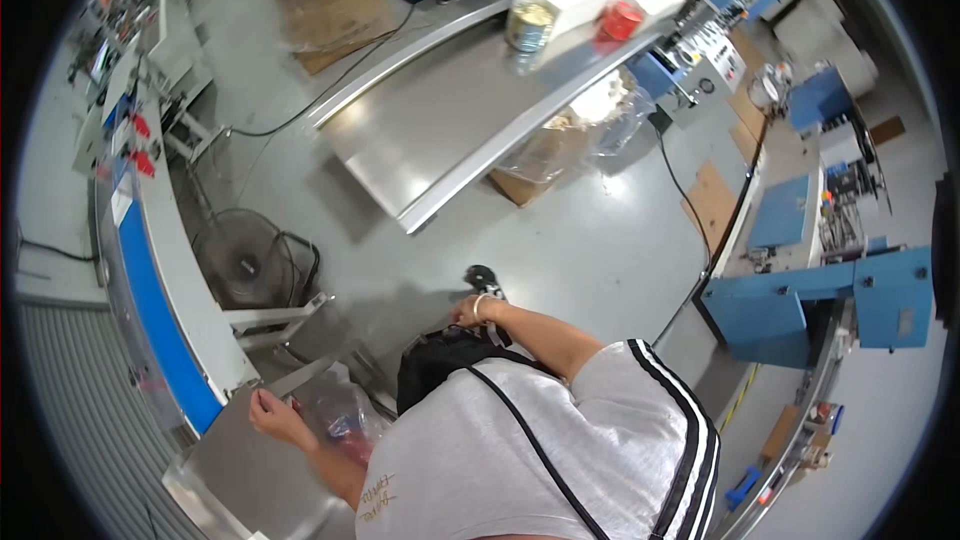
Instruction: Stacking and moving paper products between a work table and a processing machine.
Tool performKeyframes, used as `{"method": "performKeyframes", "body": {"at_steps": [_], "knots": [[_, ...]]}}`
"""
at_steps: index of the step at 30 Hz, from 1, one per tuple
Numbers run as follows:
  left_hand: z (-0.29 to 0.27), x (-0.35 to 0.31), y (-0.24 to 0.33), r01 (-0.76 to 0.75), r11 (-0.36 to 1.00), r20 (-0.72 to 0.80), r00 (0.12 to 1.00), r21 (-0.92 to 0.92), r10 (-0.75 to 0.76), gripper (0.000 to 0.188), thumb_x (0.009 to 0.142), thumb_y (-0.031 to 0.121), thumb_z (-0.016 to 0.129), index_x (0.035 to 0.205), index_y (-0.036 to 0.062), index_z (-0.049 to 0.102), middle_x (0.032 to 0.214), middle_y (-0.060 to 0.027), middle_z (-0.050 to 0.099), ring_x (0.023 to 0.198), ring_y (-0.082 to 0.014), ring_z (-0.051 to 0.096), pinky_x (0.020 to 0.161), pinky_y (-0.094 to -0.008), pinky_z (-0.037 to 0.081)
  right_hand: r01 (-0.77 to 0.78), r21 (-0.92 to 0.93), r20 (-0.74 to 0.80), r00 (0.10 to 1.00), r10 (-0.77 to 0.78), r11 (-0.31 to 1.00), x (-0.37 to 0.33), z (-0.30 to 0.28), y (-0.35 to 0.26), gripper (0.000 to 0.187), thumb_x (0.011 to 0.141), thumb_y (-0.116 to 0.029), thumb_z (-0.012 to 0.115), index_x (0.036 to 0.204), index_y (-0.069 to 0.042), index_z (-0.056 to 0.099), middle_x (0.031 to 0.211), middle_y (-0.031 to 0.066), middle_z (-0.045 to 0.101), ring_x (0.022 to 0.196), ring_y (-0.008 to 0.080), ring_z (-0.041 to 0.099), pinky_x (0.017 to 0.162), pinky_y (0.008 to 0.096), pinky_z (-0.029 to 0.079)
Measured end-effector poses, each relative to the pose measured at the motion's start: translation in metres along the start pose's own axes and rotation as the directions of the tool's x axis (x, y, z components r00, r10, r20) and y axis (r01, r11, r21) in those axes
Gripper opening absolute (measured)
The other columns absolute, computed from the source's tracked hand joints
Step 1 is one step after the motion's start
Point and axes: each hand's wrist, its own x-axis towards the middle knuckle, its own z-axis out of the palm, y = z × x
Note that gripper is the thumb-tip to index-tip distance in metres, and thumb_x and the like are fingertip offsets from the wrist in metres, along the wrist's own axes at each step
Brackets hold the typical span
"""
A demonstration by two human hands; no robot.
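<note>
My left hand (279,418) is over the bare metal tray (232,468) at the near end of the blue conveyor belt (160,310). Its fingers look curled together, and anything inside them is hidden. A clear plastic bag with red pieces in it (345,425) lies beside my left forearm. At my waist, my right hand (468,312) hangs at the front edge of a black bag (435,368). A pale band circles that wrist. The fingers are small and partly hidden, so their hold is unclear.
Ahead stands a long metal table (440,100) with a tin (529,28) and a red roll-shaped thing (620,20) at its far end. A floor fan (245,260) is beside the conveyor. Blue machines (760,315) line the right, and dark cables (690,190) cross the floor.
</note>
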Motion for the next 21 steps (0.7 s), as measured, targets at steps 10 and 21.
{"method": "performKeyframes", "body": {"at_steps": [10,21], "knots": [[0.100,-0.107,0.203,-0.332,0.902,-0.048,0.942,-0.276,0.331,0.020,0.085,0.008,0.059,0.104,0.0023,0.063,0.114,-0.0164,0.055,0.101,-0.0312,0.054,0.089,-0.0408,0.043,-0.241,0.095,-0.189,0.948,0.255,0.966,-0.129,0.021,0.181,0.027,0.076,-0.022,0.057,0.098,-0.011,0.069,0.101,0.0174,0.066,0.097,0.0345,0.063,0.084,0.0409,0.050],[0.163,-0.211,0.486,-0.541,0.602,-0.023,0.754,-0.587,0.656,0.020,0.082,0.002,0.058,0.102,0.0016,0.064,0.120,-0.0170,0.052,0.110,-0.0342,0.047,0.085,-0.0401,0.043,-0.299,0.615,-0.395,0.684,0.613,0.729,-0.241,-0.040,0.303,0.034,0.081,-0.036,0.058,0.097,-0.008,0.070,0.100,0.0174,0.066,0.098,0.0330,0.062,0.087,0.0387,0.048]]}}
